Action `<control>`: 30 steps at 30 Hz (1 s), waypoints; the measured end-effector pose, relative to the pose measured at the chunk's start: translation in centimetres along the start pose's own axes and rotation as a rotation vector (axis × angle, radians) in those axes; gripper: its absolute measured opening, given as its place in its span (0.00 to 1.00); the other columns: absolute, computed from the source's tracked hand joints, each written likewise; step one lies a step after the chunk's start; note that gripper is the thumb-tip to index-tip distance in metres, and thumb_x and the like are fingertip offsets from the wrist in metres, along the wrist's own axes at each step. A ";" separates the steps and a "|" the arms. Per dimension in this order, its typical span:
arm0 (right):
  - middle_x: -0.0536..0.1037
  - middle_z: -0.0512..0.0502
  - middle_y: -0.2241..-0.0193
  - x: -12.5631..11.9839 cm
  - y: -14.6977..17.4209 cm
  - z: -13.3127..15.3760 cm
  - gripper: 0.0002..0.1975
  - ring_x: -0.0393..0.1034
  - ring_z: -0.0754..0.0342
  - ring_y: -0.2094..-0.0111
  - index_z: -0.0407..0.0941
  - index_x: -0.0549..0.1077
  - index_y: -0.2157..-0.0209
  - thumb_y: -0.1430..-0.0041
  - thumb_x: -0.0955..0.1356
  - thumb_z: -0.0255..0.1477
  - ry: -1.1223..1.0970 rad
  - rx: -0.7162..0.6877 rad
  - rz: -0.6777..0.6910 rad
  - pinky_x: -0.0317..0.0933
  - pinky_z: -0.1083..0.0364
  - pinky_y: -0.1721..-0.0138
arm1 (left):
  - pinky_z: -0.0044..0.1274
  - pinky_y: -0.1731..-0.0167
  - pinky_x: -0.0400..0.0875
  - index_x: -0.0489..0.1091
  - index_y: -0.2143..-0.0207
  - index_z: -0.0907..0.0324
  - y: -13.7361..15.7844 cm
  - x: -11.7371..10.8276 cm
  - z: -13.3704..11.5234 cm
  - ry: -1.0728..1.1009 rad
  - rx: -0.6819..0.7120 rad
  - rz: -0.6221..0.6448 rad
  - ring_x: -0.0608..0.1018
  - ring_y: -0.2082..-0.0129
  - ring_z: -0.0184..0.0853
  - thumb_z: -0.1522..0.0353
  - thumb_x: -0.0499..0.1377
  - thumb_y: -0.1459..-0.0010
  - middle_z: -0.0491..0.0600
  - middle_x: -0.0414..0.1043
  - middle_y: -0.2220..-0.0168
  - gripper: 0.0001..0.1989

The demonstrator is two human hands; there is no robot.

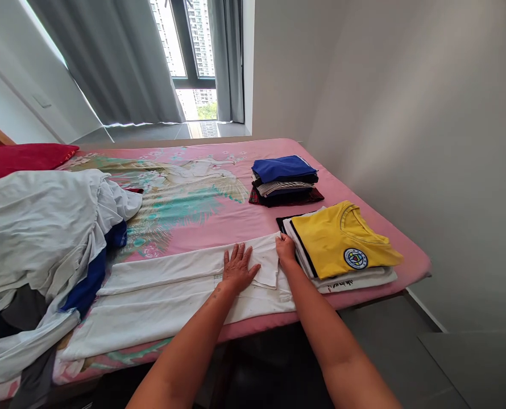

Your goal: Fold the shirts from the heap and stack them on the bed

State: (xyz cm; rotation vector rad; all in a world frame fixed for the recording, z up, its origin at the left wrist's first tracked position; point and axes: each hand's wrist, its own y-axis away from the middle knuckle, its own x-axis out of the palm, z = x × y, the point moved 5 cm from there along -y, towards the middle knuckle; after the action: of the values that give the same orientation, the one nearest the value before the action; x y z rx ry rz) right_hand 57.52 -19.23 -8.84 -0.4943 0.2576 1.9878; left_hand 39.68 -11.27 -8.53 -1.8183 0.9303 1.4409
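Observation:
A long white garment (159, 301) lies along the near edge of the bed, laid out in lengthwise folds. My left hand (238, 271) rests flat on it, fingers spread. At the garment's right end, my right hand (286, 250) has its fingers curled closed on the far corner of the cloth. A short folded-over flap of the same cloth lies between both hands. Just right of my right hand is a pile of folded clothes topped by a yellow T-shirt (325, 238) with a round badge. Whether the white piece is a shirt or trousers cannot be made out.
A second folded stack with a blue garment (283, 168) on top sits farther back. Loose clothes (40, 221) are heaped at the left, near a red pillow (27, 156). The pink patterned bedsheet (219, 221) covers the bed; a wall stands to the right.

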 end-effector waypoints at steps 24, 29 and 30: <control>0.36 0.40 0.33 2.3 3.6 0.3 0.38 0.21 0.51 0.34 0.34 0.41 0.34 0.36 0.50 0.47 0.904 -0.217 0.270 0.17 0.44 0.38 | 0.42 0.37 0.32 0.52 0.36 0.54 0.1 0.3 0.1 0.035 0.003 -0.019 0.45 0.33 0.43 0.48 0.47 0.43 0.51 0.45 0.33 0.36; 0.35 0.40 0.33 2.7 3.8 1.0 0.38 0.20 0.50 0.34 0.35 0.41 0.34 0.37 0.50 0.47 0.909 -0.174 0.310 0.18 0.43 0.38 | 0.42 0.37 0.31 0.51 0.36 0.53 0.1 0.2 0.2 0.044 -0.013 0.003 0.44 0.33 0.43 0.48 0.46 0.43 0.50 0.44 0.33 0.36; 0.36 0.40 0.33 2.7 4.1 1.5 0.38 0.21 0.49 0.34 0.35 0.41 0.34 0.37 0.50 0.46 0.898 -0.168 0.295 0.18 0.42 0.38 | 0.42 0.38 0.31 0.51 0.36 0.53 0.2 0.2 0.1 0.050 -0.016 0.014 0.44 0.33 0.43 0.48 0.46 0.43 0.50 0.44 0.33 0.36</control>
State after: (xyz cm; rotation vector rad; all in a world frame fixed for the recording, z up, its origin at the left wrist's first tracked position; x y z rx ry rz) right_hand 52.48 -18.29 -8.89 -1.5199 0.7500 1.9512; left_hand 39.48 -11.29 -8.77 -1.8708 0.9608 1.4212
